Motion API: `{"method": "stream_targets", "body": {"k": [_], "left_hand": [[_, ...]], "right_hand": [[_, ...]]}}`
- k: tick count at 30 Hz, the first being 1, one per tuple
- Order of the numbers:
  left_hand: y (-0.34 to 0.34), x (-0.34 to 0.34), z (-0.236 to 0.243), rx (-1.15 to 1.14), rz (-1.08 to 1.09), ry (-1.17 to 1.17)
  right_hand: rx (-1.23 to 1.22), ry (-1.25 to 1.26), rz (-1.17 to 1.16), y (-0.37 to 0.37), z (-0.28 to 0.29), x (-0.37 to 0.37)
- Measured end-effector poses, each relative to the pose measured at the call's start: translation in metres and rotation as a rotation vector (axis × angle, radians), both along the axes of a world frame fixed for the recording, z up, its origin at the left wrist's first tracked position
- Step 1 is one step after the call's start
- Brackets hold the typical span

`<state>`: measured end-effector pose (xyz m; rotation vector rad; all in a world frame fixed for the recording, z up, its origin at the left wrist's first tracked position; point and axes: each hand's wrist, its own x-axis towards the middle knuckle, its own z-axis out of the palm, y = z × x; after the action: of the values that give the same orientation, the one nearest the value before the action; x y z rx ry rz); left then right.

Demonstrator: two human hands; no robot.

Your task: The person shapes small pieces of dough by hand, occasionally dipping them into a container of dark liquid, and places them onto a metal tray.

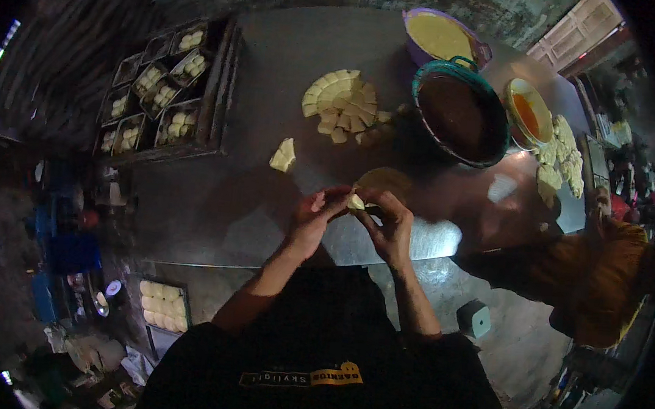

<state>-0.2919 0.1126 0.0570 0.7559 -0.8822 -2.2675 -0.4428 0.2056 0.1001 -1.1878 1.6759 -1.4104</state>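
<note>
Over the near part of the metal table (262, 55), a small pale piece of dough (356, 202) sits between my two hands. My left hand (312, 222) reaches its fingers to the dough's left side and grips it. With bent fingers and thumb, my right hand (388, 224) pinches the same piece from the right. My fingers hide part of it. Beyond my left hand a loose wedge of dough (283, 156) lies on the table. Farther off, cut dough pieces (342, 99) form a rough round.
At the back right stand a purple tub (407, 16) of pale yellow mixture, a green basin (419, 82) of dark brown filling and a bowl (548, 117) with orange liquid. Dough (566, 157) lies beside them. Trays of dough (226, 83) stand left. A person in orange-brown clothing (603, 277) is at right.
</note>
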Motion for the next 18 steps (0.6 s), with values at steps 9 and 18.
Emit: {"method": "stream_targets", "body": {"k": [9,18], "left_hand": [[0.026,-0.056,0.075,-0.466,0.360,-0.248],[0.016,-0.044,0.090,-1.746,0.202,-0.320]], "right_hand": [[-0.165,0.111,-0.147,0.007,0.025,-0.033],[0.019,-0.825,0.460,0.025,0.024,-0.040]]}}
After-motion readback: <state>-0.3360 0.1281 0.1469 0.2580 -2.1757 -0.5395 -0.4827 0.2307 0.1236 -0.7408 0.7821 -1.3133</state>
